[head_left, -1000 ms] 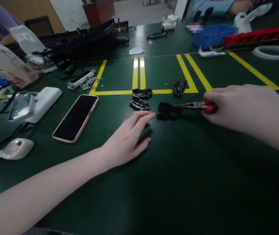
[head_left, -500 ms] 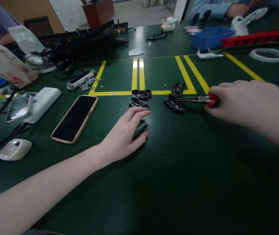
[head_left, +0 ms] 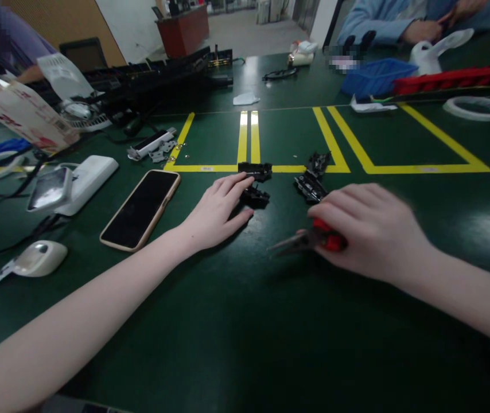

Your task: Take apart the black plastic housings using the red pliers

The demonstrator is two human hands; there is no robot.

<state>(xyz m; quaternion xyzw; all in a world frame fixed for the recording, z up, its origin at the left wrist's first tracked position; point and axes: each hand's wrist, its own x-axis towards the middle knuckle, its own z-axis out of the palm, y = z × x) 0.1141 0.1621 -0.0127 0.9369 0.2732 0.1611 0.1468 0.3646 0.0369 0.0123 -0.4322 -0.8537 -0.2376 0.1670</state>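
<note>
My left hand (head_left: 219,212) rests with its fingers apart at two small black parts, its fingertips on or just over the nearer one (head_left: 257,197). The farther black part (head_left: 255,170) lies across the yellow tape. In my right hand (head_left: 369,235) are red-handled pliers (head_left: 300,242), their tips pointing left above the green table (head_left: 245,332). Beyond the pliers lie two more black parts, one (head_left: 310,187) close to my right knuckles and one (head_left: 318,163) on the tape line. Whether the plier jaws are parted is blurred.
A phone (head_left: 140,210), a white power bank (head_left: 88,183) and a white tape dispenser (head_left: 41,258) lie left. Small metal pieces (head_left: 161,152) sit behind the phone. Farther back are a blue bin (head_left: 376,77), a tape roll (head_left: 477,108) and a person's hands (head_left: 423,31).
My right hand has brought the pliers nearer and left, away from the right-hand black parts. My left fingers have shifted slightly over the nearer left part. The camera view has tilted a little.
</note>
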